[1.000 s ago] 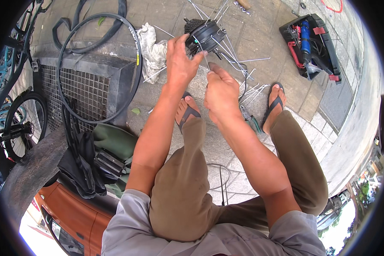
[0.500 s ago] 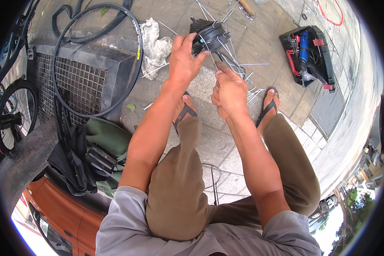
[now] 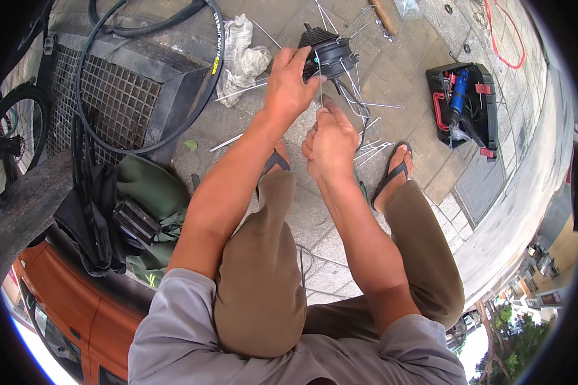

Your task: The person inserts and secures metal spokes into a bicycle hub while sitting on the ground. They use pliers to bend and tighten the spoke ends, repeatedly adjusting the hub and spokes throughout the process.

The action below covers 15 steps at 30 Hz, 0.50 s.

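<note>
A black round wheel hub motor with thin metal spokes sticking out of it rests on the paving in front of me. My left hand grips its near left rim. Just below the hub, my right hand is closed around a thin metal spoke that runs up to the hub. More loose spokes lie on the ground by my sandalled feet.
A black tyre leans over a metal grate on the left, with a white rag beside it. An open black-and-red tool case lies to the right. A green bag and bicycle wheel sit far left.
The view has shifted a little. My right hand has drawn closer to the hub while still holding the spoke; my left hand stays on the hub.
</note>
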Motion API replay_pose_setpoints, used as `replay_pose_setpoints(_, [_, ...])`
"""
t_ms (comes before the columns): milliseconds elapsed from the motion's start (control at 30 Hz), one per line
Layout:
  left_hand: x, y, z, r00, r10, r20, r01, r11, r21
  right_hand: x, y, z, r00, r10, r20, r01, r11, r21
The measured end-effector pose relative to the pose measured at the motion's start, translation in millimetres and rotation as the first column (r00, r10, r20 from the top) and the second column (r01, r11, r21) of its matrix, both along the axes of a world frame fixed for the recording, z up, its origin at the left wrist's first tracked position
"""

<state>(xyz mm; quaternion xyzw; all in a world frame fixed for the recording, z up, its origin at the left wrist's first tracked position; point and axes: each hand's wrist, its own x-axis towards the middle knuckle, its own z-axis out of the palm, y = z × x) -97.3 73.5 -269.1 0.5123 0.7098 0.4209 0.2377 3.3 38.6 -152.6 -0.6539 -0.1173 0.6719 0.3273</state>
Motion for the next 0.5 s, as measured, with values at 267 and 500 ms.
replay_pose_setpoints(267, [-3.7,-7.1,-1.7,0.998,0.022,-0.065,-0.021,1.000,0.011,58.4,57.3,6.7,0.939,0.342,-0.036,-0.343,0.939,-0.024])
replay_pose_setpoints(500, [1.0,-9.2,-7.4,0.999,0.011,-0.039,-0.010,0.999,0.032,25.7,20.8,10.8,0.988,0.144,-0.055,-0.143,0.989,0.021])
